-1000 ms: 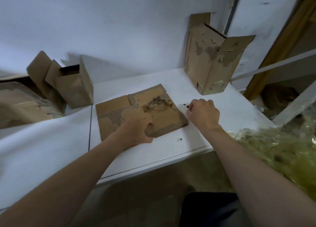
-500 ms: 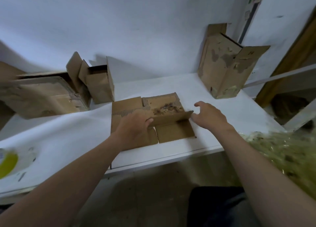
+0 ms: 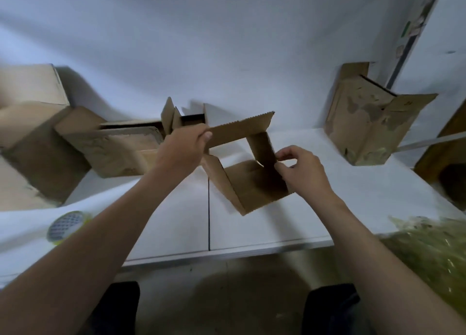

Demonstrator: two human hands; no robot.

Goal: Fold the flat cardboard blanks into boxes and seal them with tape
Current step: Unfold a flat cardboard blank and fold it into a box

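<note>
A brown cardboard blank (image 3: 252,183) is lifted off the white table (image 3: 176,221) and opened into a square tube. My left hand (image 3: 184,145) grips its upper panel at the left end, thumb on top. My right hand (image 3: 300,170) pinches the edge of the right side panel. The tube's lower corner hangs just above the table. A roll of yellow tape (image 3: 66,225) lies flat on the table at the left, beside my left forearm.
Several folded and half-folded cardboard boxes (image 3: 121,153) crowd the table's back left. Another worn box (image 3: 370,130) stands upright at the back right against the wall. A heap of crumpled greenish plastic (image 3: 428,254) lies at the right front edge.
The blank lay flat on the table a second ago. Both hands have since lifted it and spread it open into a tube. The camera has swung left, revealing the tape roll.
</note>
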